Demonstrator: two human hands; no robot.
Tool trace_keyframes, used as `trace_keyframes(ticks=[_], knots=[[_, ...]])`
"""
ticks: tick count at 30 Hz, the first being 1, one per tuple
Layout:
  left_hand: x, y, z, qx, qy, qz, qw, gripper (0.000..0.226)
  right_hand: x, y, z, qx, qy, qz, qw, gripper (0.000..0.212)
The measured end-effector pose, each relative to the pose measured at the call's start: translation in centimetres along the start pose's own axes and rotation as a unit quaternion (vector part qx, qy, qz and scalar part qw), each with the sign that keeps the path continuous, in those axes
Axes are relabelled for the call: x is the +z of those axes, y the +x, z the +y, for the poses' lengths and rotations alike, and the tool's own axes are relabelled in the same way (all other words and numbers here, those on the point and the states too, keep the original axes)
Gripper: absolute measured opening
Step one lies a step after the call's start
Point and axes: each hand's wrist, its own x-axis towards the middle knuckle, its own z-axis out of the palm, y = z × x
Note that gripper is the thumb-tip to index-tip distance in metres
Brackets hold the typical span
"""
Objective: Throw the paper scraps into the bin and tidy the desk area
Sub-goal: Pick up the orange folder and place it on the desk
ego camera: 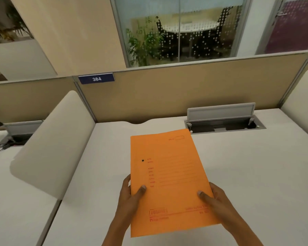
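Note:
An orange file folder with red printed lines and a small black dot is held over the white desk, its far edge pointing at the partition. My left hand grips its left edge, thumb on top. My right hand grips its right edge, thumb also on the cover. No paper scraps and no bin show in this view.
An open grey cable hatch is set into the desk at the back right. A beige partition with a blue plate reading 384 closes the back. Rounded white side dividers stand at left and right. Cables lie on the neighbouring desk at far left.

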Motion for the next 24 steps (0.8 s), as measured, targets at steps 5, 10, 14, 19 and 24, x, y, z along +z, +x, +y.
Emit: trace_keyframes(ticks=[5, 10, 14, 19, 24], knots=[[0.4, 2.7, -0.4, -0.014, 0.008, -0.006, 1.0, 0.061, -0.1, 4.8, -1.4, 0.027, -0.015, 0.016, 0.999, 0.026], [0.9, 7.5, -0.9, -0.031, 0.015, -0.009, 0.999, 0.072, 0.6, 10.4, -1.7, 0.043, -0.029, 0.047, 0.998, 0.031], [1.3, 12.5, -0.4, -0.041, 0.017, -0.022, 0.999, 0.083, 1.3, 14.6, -1.8, 0.06, -0.021, 0.072, 0.995, 0.059], [2.0, 20.7, 0.5, -0.022, 0.026, -0.037, 0.999, 0.06, 1.2, 20.2, -2.9, 0.062, 0.008, 0.071, 0.996, 0.073], [2.5, 27.8, 1.7, -0.015, 0.038, -0.044, 0.998, 0.054, 2.2, 25.5, -3.9, 0.014, -0.028, 0.112, 0.993, 0.061]])
